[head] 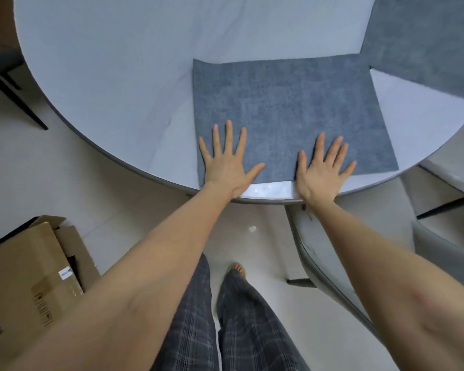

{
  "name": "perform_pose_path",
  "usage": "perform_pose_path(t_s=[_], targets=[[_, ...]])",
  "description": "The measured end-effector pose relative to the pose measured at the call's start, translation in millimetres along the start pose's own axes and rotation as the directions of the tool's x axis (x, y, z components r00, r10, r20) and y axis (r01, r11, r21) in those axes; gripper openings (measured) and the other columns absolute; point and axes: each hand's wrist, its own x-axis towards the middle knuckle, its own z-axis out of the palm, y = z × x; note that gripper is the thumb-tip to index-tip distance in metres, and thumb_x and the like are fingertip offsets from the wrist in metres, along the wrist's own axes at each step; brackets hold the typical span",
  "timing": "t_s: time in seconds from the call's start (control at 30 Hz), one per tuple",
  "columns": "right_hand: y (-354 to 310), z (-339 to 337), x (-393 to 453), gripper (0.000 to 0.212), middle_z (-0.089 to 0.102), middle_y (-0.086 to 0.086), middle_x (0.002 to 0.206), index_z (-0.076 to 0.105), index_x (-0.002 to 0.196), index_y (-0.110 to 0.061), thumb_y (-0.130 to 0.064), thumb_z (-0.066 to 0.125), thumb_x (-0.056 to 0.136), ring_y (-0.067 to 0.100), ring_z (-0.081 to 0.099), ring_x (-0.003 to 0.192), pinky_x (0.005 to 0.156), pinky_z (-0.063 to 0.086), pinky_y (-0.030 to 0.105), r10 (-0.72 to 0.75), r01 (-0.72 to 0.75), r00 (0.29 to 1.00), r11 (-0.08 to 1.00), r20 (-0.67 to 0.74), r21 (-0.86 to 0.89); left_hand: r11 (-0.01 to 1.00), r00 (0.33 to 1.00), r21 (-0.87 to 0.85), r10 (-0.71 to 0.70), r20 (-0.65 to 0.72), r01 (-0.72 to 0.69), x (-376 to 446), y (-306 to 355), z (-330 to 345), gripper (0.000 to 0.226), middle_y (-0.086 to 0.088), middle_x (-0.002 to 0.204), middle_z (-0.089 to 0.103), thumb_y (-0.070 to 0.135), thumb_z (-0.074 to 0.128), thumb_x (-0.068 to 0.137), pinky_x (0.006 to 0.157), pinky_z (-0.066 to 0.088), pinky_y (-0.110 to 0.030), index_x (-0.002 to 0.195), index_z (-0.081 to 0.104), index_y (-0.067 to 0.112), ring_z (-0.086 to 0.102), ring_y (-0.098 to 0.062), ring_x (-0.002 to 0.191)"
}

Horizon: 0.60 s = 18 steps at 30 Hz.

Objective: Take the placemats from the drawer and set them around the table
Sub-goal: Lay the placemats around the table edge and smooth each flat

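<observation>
1. Both hands, left (pixel 227 162) and right (pixel 323 170), lie flat with fingers spread, gripping nothing, pressing the mat (pixel 292 113) at the worktop (pixel 105 62) edge.
2. A push could slide it over the second mat (pixel 426 41), whose corner it touches.

A placemat (pixel 292 116) lies flat on the table (pixel 118 62) near its front edge, both hands pressed on its near side: left hand (pixel 229 163) toward the left corner, right hand (pixel 322 170) toward the middle. A second placemat (pixel 426 41) lies behind and right, its corner touching the first. A cardboard box (pixel 30 279) sits on the floor at left, a chair (pixel 327 253) at right.
</observation>
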Motion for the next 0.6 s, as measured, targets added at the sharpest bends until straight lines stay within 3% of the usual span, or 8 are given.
perform_pose_path(t_s=[0.13,0.27,0.33,0.4,0.47,0.6], targets=[[16.4,-4.0,0.8,0.063,-0.006,0.004,0.16,0.002,0.152,-0.027,-0.052,0.023,0.098,0.021,-0.007,0.148,0.116,-0.01,0.048,-0.017,0.018,1.0,1.0,0.011,-0.01,1.0,0.995,0.006,0.0,0.098,0.0,3.8,1.0,-6.6,0.09,-0.008,0.159,-0.019,0.078,0.023,0.084,0.112,-0.009,-0.062,0.152,-0.01,0.029,-0.017,-0.035,0.145],[31.5,-22.9,2.0,0.066,-0.006,0.007,0.16,0.0,0.153,-0.016,-0.049,0.021,0.099,0.021,-0.006,0.147,0.117,-0.008,0.049,0.126,-0.127,0.984,0.992,0.128,0.0,0.999,0.957,0.048,-0.007,0.291,-0.007,13.3,1.0,-45.9,0.088,-0.007,0.161,-0.005,0.067,0.044,0.086,0.115,0.016,-0.058,0.153,0.003,0.027,0.001,-0.036,0.147],[27.6,-38.2,9.4,0.066,0.004,0.013,0.16,0.012,0.151,-0.007,-0.047,0.023,0.1,0.025,0.001,0.147,0.117,-0.004,0.048,0.129,-0.137,0.972,0.99,0.195,0.027,0.999,0.922,0.026,0.022,0.387,-0.035,23.1,-1.3,-73.4,0.075,-0.012,0.157,0.017,0.055,0.05,0.09,0.111,0.03,-0.048,0.15,0.023,0.019,0.024,-0.035,0.142],[17.2,-56.3,20.7,0.06,0.028,0.019,0.152,0.035,0.141,-0.001,-0.044,0.025,0.1,0.028,0.019,0.143,0.117,0.004,0.05,0.067,-0.089,0.976,0.991,0.207,0.099,0.996,0.897,0.031,0.066,0.437,-0.089,34.1,-5.9,-99.9,0.057,-0.014,0.144,0.042,0.047,0.048,0.094,0.101,0.039,-0.039,0.137,0.044,0.01,0.044,-0.032,0.129],[3.4,-76.0,30.6,0.052,0.048,0.019,0.137,0.049,0.129,-0.002,-0.041,0.028,0.1,0.03,0.037,0.133,0.115,0.011,0.05,-0.029,-0.006,0.978,0.986,0.207,0.166,0.993,0.89,0.042,0.08,0.448,-0.111,44.1,-12.4,-123.2,0.051,-0.012,0.138,0.051,0.044,0.046,0.095,0.1,0.042,-0.037,0.131,0.052,0.008,0.05,-0.03,0.123],[-23.0,-109.1,55.7,0.041,0.061,0.02,0.122,0.059,0.119,-0.004,-0.035,0.039,0.099,0.035,0.053,0.117,0.101,0.036,0.041,-0.179,0.115,0.952,0.961,0.25,0.253,0.99,0.907,0.008,0.123,0.402,-0.138,64.6,-27.2,-162.6,0.046,-0.007,0.133,0.056,0.043,0.045,0.095,0.1,0.045,-0.04,0.128,0.056,0.013,0.054,-0.027,0.118]])
